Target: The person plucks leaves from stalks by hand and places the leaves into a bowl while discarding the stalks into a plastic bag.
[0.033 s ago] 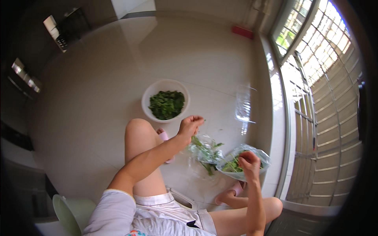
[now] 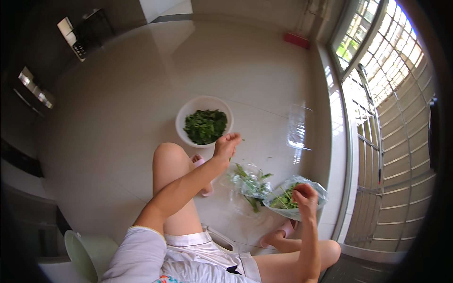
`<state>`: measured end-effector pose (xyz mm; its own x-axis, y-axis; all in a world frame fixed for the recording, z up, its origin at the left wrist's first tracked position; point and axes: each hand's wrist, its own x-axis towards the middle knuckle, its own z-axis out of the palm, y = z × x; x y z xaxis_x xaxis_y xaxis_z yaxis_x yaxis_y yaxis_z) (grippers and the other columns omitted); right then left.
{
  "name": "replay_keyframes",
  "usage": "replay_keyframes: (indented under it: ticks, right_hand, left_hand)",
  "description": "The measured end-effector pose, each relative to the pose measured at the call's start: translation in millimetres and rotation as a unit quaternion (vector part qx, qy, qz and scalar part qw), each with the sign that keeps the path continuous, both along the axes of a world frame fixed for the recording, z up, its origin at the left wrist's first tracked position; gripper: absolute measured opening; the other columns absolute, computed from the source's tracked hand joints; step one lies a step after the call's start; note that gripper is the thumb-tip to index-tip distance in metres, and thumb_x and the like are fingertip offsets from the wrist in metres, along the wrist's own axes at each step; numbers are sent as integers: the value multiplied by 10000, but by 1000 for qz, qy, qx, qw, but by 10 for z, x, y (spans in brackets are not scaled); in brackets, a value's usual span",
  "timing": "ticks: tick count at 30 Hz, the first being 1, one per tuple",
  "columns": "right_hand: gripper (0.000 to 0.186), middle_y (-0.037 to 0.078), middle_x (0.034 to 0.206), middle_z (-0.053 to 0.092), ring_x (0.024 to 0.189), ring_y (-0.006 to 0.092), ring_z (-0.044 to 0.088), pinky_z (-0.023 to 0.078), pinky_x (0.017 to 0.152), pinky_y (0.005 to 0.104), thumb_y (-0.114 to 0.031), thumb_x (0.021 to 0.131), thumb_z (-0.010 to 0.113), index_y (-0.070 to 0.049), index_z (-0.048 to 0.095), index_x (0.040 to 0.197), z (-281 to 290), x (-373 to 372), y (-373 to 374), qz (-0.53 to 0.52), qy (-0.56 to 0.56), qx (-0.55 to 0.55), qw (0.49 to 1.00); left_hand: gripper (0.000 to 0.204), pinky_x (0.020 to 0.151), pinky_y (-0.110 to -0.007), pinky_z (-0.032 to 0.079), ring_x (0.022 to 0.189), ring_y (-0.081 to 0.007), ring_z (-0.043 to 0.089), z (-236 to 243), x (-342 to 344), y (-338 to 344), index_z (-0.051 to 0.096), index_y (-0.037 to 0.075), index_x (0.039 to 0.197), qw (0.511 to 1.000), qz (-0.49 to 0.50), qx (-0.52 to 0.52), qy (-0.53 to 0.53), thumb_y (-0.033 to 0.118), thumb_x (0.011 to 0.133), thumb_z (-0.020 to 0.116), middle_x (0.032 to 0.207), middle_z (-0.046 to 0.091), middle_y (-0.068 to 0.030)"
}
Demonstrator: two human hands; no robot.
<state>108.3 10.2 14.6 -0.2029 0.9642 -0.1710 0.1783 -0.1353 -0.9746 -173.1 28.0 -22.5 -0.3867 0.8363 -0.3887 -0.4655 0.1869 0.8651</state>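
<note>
My left hand (image 2: 227, 145) is closed near the right rim of a white bowl (image 2: 180, 126), with a bit of green stem showing at its fingertips. Dark green leaves (image 2: 205, 126) fill the bowl's middle. To the right, my right hand (image 2: 306, 194) bends its fingers together over an opened clear plastic bag (image 2: 321, 197). Light green leafy stems (image 2: 283, 200) lie inside that bag; whatever the right fingers grip is hidden. Between the two hands, a crumpled clear plastic wrap (image 2: 258, 189) lies on the floor with loose green sprigs (image 2: 255, 204) on and beside it.
A clear plastic tray (image 2: 297, 126) lies on the tiled floor near the window ledge. Barred windows (image 2: 391, 127) line the right side. A pale green bucket (image 2: 89, 252) stands at lower left. My feet in pink slippers (image 2: 285, 228) flank the wrap. A red object (image 2: 296, 40) sits far off.
My left hand has shifted slightly toward the bowl. The right hand stays over the bag. The whole view has moved a little, so everything appears slightly farther right.
</note>
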Motion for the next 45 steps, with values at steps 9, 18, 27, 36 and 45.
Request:
replay_keyframes:
  ticks: [9,18,27,36,45]
  right_hand:
    - [69,47,561,525,465,105,483,388,440,224,57,647,498,-3,530,660,-393,524,217,-48,-273,213,937]
    - [88,139,669,573,655,299,555,434,578,368,-65,677,516,-53,595,715,-284,353,106,9,-414,232,880]
    - [168,99,866,521,691,168,548,475,547,238,-116,661,640,-16,602,792,56,-255,-133,57,-222,157,960]
    - [94,86,865,507,695,143,541,465,582,231,-43,655,590,15,583,728,-98,-123,-83,33,-137,136,981]
    - [65,4,637,553,589,48,505,412,538,169,-33,709,575,18,543,732,-54,-40,-39,15,-23,16,1000]
  left_hand:
    - [368,362,-237,296,444,-128,392,-219,-182,1,359,45,980,981,-58,-69,-170,383,838,390,802,549,-124]
    - [738,562,-220,373,683,-109,441,226,619,-98,231,-36,1199,927,-329,3,-180,586,802,213,1013,481,-98]
    - [855,975,-294,178,1172,-204,259,75,1173,-226,102,-53,1263,893,-447,31,-43,637,766,189,1241,305,-153]
    - [795,944,-299,234,1159,-182,262,271,1238,-270,80,6,1280,881,-456,9,-124,598,780,255,1261,254,-123]
    - [145,640,-215,414,668,-60,501,185,1131,-241,591,32,828,911,-394,92,87,148,740,595,731,575,0]
